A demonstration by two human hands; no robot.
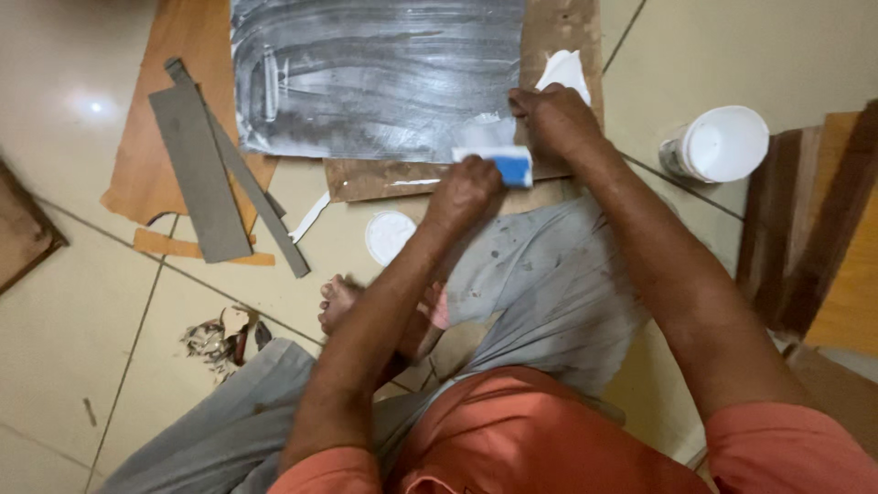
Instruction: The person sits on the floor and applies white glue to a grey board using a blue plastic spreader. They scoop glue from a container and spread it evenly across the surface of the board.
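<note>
Hidden: the flat white-and-blue scraper (498, 165) was half covered by the closed left hand (465, 190).
Axis: its length lay left-right.
Right hand (555, 117): pressed on the glue-smeared grey sheet (375, 73), fingers curled.

white tub (722, 144), grey strips (201, 174), round lid (389, 236)

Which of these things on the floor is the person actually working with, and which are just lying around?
In use:
left hand holding the blue-and-white scraper
right hand pressing on the grey sheet smeared with white paste
blob of white paste

Lying about:
white tub
round white lid
grey strips
wood shavings
</note>
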